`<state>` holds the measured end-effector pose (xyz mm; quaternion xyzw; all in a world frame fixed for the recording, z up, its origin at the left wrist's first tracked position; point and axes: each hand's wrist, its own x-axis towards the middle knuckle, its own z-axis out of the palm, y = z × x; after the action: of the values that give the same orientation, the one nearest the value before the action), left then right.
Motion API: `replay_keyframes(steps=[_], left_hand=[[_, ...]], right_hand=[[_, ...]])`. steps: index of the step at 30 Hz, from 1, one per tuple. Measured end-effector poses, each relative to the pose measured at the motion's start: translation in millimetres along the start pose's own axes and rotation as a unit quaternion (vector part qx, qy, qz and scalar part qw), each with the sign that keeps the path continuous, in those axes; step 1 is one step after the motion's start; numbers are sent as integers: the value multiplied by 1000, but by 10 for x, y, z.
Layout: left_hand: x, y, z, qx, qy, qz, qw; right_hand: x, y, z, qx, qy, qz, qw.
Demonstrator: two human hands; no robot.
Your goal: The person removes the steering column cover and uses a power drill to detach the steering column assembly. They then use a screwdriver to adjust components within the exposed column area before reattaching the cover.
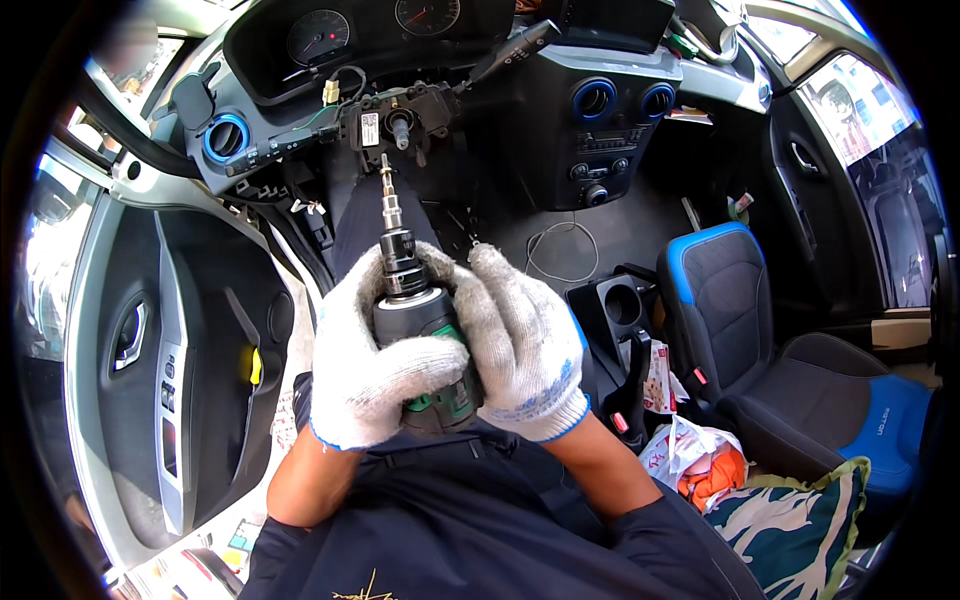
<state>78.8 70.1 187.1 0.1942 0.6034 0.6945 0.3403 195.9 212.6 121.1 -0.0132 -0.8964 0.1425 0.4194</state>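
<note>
I sit with both gloved hands around a green and black power driver (pixel 420 322). My left hand (pixel 360 365) grips its body from the left, thumb across it. My right hand (pixel 515 350) is closed against its right side; a small metal piece near its upper fingertips is unclear. A silver extension with a bit (pixel 389 203) points up from the driver toward the exposed steering column (pixel 400 131), which has a central shaft, black switch housing and stalks (pixel 512 55). The steering wheel is not seen on it.
Dashboard and centre console (pixel 620 150) lie ahead, an open door (pixel 185 380) at left. A passenger seat (pixel 715 310), bags (pixel 690 460) and patterned cushion (pixel 785 530) are at right. A cable (pixel 565 275) lies on the floor. Part of another person shows outside, upper left.
</note>
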Motion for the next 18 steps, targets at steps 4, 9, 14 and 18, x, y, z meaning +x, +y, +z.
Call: replay_keyframes(steps=[4, 9, 14, 18], left_hand=[[-52, 104, 158, 9, 6, -20, 1000], [368, -70, -171, -51, -82, 179, 979], [1162, 151, -759, 554, 113, 451, 691], [1690, 135, -709, 751, 28, 405, 521]], right_hand=[[-10, 66, 1, 15, 62, -1, 998], [13, 284, -83, 36, 62, -21, 997], [-2, 340, -25, 83, 77, 35, 993], [16, 366, 39, 161, 53, 122, 978]])
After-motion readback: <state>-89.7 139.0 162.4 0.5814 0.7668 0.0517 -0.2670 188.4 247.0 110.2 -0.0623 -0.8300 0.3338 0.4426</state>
